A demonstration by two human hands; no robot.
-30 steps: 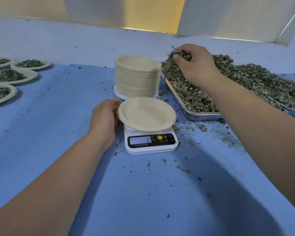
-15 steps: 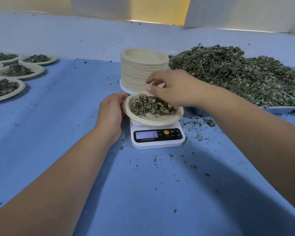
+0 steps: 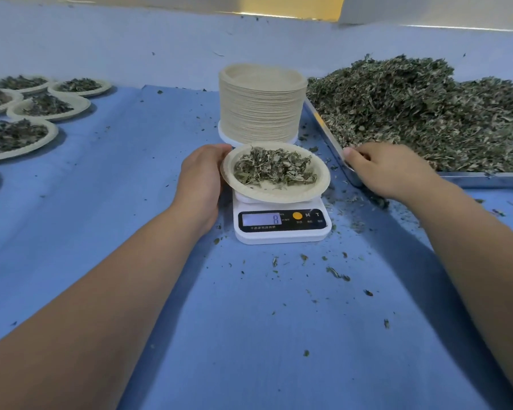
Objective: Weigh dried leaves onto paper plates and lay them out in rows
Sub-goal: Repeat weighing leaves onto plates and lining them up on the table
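A paper plate (image 3: 302, 193) with a small heap of dried leaves (image 3: 274, 170) sits on the white digital scale (image 3: 282, 224), whose display shows a digit. My left hand (image 3: 200, 180) grips the plate's left rim. My right hand (image 3: 388, 170) rests at the near corner of the metal tray (image 3: 486, 180), fingers loosely curled, holding nothing I can see. The tray carries a big pile of dried leaves (image 3: 421, 110). A tall stack of empty paper plates (image 3: 261, 103) stands right behind the scale.
Several filled paper plates (image 3: 15, 137) lie in rows at the far left on the blue cloth (image 3: 131, 173). Leaf crumbs (image 3: 336, 273) are scattered in front of and to the right of the scale. A pale wall runs along the back.
My right hand took leaves from the tray, dropped them onto the plate, then drew back right to the tray's corner. My left hand stayed on the plate's rim.
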